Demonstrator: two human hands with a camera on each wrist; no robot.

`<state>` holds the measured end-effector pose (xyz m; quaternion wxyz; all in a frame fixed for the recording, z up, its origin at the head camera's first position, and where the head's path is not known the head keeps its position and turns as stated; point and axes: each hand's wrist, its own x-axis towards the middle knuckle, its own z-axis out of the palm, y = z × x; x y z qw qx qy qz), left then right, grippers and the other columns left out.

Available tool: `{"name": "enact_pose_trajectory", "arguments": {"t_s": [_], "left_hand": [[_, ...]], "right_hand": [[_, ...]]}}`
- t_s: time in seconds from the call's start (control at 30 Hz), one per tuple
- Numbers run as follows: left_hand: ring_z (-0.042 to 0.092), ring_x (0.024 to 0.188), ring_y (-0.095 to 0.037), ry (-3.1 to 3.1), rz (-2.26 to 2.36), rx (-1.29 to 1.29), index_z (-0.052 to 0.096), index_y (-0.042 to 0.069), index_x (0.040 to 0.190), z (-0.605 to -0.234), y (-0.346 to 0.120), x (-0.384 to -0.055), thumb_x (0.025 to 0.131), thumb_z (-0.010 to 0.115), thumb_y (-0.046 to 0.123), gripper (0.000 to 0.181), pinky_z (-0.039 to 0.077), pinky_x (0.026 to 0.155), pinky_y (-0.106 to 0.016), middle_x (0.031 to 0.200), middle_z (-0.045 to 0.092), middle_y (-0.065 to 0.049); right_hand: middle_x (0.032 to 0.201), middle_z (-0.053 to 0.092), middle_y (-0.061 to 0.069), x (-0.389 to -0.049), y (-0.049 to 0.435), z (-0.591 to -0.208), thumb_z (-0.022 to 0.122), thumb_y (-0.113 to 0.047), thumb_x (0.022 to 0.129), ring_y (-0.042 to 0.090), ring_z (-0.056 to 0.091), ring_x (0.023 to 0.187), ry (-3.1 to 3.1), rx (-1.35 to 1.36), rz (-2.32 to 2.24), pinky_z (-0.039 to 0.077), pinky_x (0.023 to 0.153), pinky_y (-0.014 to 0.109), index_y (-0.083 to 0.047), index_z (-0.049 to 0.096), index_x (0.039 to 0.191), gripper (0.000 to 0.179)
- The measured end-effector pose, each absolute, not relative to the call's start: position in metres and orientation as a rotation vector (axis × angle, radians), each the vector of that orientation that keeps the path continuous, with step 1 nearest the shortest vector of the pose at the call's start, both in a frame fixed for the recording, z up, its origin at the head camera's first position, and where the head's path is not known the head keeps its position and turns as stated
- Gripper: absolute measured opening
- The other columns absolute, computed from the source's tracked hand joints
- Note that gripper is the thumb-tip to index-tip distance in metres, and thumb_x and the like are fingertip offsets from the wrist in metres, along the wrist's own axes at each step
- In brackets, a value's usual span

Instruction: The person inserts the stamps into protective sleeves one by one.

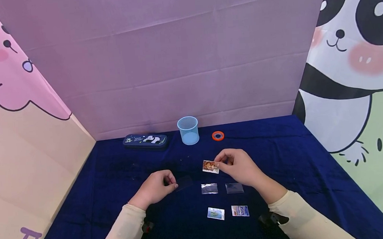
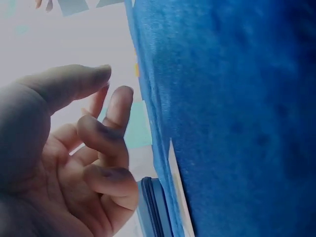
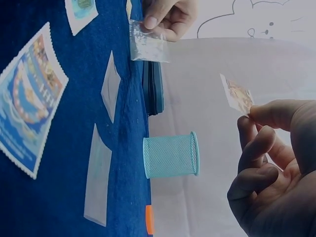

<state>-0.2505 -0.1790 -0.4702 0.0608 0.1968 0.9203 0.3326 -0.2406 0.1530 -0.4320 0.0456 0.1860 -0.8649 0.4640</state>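
My right hand (image 1: 238, 166) pinches a small brown-and-white stamp (image 1: 210, 166) by its edge, above the cloth. In the right wrist view that stamp (image 3: 238, 95) is raised between thumb and fingertip. My left hand (image 1: 156, 187) holds a clear plastic sleeve (image 3: 149, 47) between thumb and finger, faint against the dark cloth in the head view. Two more clear sleeves (image 1: 209, 188) lie side by side between the hands. Nearer to me rest a green-blue stamp (image 1: 216, 213) and a blue stamp with wavy edges (image 3: 33, 101). The left wrist view does not clearly show the held sleeve.
Dark blue cloth (image 1: 117, 204) covers the table. Along its back stand a panda pencil case (image 1: 145, 141), a light blue mesh cup (image 1: 189, 131) and an orange tape roll (image 1: 217, 135). Printed fabric walls (image 1: 175, 62) enclose the back and sides.
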Motion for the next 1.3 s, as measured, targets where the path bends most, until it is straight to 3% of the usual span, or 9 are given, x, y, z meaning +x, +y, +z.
{"name": "enact_pose_trajectory", "arguments": {"t_s": [0.27, 0.47, 0.77, 1.03, 1.3], "left_hand": [[0.055, 0.054, -0.014, 2.801, 1.202, 0.550, 0.071, 0.020, 0.098, -0.455, -0.178, -0.251, 0.099, 0.075, 0.023, 0.005, 0.049, 0.052, -0.032, 0.091, 0.067, 0.006], [0.052, 0.063, -0.016, 2.892, 1.303, 0.530, 0.076, 0.020, 0.102, -0.441, -0.176, -0.256, 0.100, 0.074, 0.025, 0.005, 0.045, 0.057, -0.031, 0.092, 0.069, 0.009], [0.050, 0.062, -0.021, 2.930, 1.498, 0.560, 0.077, 0.020, 0.105, -0.420, -0.166, -0.260, 0.101, 0.073, 0.021, 0.006, 0.041, 0.053, -0.031, 0.088, 0.068, 0.005], [0.050, 0.061, -0.024, 2.931, 1.584, 0.595, 0.076, 0.022, 0.105, -0.405, -0.158, -0.260, 0.101, 0.073, 0.024, 0.005, 0.040, 0.051, -0.030, 0.085, 0.066, 0.004], [0.048, 0.061, -0.023, 2.924, 1.666, 0.627, 0.078, 0.019, 0.109, -0.392, -0.150, -0.259, 0.100, 0.074, 0.020, 0.009, 0.039, 0.051, -0.029, 0.096, 0.069, 0.004]], "right_hand": [[0.085, 0.064, 0.001, -0.241, 0.156, -0.424, 0.075, -0.021, 0.098, 0.019, 0.049, 0.054, -2.641, 0.520, 1.441, 0.040, 0.046, 0.031, -0.020, 0.075, 0.102, 0.004], [0.072, 0.057, 0.006, -0.243, 0.154, -0.417, 0.074, -0.018, 0.099, 0.020, 0.049, 0.053, -2.627, 0.514, 1.453, 0.039, 0.045, 0.031, -0.021, 0.074, 0.103, 0.005], [0.068, 0.054, 0.004, -0.248, 0.149, -0.407, 0.074, -0.013, 0.098, 0.019, 0.047, 0.054, -2.558, 0.517, 1.449, 0.037, 0.045, 0.030, -0.016, 0.075, 0.104, 0.007], [0.073, 0.058, 0.006, -0.247, 0.147, -0.391, 0.075, -0.010, 0.097, 0.020, 0.046, 0.054, -2.471, 0.512, 1.483, 0.035, 0.045, 0.029, -0.015, 0.077, 0.107, 0.011], [0.085, 0.065, 0.004, -0.247, 0.149, -0.386, 0.077, -0.014, 0.097, 0.020, 0.047, 0.056, -2.414, 0.487, 1.484, 0.035, 0.045, 0.029, -0.015, 0.079, 0.112, 0.015]]}}
